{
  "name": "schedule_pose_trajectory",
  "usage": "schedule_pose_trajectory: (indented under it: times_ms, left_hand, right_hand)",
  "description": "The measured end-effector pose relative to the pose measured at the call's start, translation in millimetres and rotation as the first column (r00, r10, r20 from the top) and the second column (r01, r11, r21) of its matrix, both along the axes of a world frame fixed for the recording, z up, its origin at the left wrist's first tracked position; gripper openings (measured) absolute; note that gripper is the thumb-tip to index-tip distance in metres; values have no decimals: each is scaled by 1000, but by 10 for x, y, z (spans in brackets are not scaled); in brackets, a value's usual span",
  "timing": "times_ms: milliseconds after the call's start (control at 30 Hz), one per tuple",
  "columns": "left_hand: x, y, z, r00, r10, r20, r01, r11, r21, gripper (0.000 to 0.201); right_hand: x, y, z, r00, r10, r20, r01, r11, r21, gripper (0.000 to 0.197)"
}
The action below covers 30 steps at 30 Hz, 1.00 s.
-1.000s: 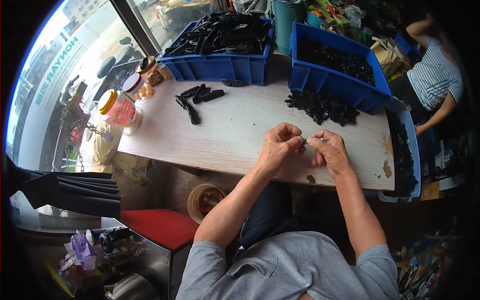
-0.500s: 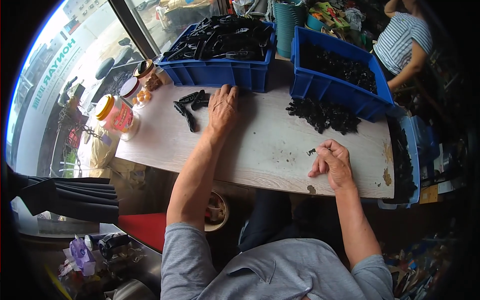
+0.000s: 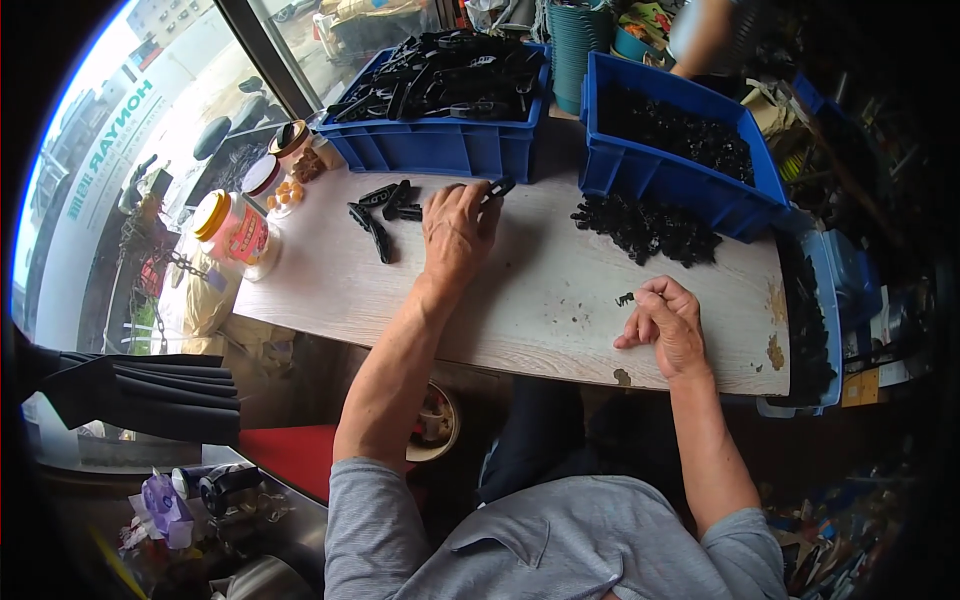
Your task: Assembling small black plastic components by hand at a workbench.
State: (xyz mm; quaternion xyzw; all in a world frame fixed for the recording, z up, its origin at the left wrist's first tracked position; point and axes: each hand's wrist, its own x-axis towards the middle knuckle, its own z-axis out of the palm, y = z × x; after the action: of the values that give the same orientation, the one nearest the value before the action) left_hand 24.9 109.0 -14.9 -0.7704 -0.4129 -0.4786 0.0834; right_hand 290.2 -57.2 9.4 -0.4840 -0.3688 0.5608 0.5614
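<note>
My left hand (image 3: 460, 232) is closed on a long black plastic part (image 3: 498, 188), whose end sticks out past the fingers on the right. To the left of this hand, several similar black parts (image 3: 372, 228) lie loose on the table. My right hand (image 3: 668, 325) is over the front right of the table and pinches a small black clip-like piece (image 3: 625, 299) between thumb and forefinger. Beyond it, small black pieces (image 3: 645, 230) are heaped on the tabletop. Most of the part in my left hand is hidden by the fingers.
A blue crate (image 3: 430, 145) full of long black parts stands at the back. Another blue crate (image 3: 685, 190) with small black pieces is at the back right. Jars, one yellow-lidded (image 3: 235, 235), line the left edge of the pale table (image 3: 520, 310). Another person's blurred arm (image 3: 705, 35) shows behind.
My left hand has come slightly right and nearer, with a long black part now showing in its fingers. The right hand is almost still. The other person has moved left.
</note>
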Motion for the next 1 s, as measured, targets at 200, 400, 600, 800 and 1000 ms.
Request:
schedule_pose_trajectory:
  times_ms: [200, 400, 600, 800, 1000]
  left_hand:
    - [402, -673, 136, 804, -151, 575, 377, 878, -296, 17]
    - [633, -1073, -73, 524, -74, 849, 680, 636, -365, 18]
    - [949, -1428, 64, 443, 93, 892, 801, 406, -440, 23]
    - [1135, -1440, 34, 495, -14, 869, 823, 329, -464, 22]
    - [1177, -1420, 31, 516, -18, 856, 825, 278, -492, 21]
  right_hand:
    - [48, -26, -68, 999, -35, -23, 36, 999, 21, 11]
    - [22, -23, -81, 996, -59, -67, 63, 996, 62, 11]
    - [40, -47, -141, 988, -66, -140, 86, 987, 138, 11]
    - [56, -77, -110, 993, -77, -88, 87, 990, 113, 10]
    - [59, -57, -149, 993, -87, -80, 98, 985, 141, 9]
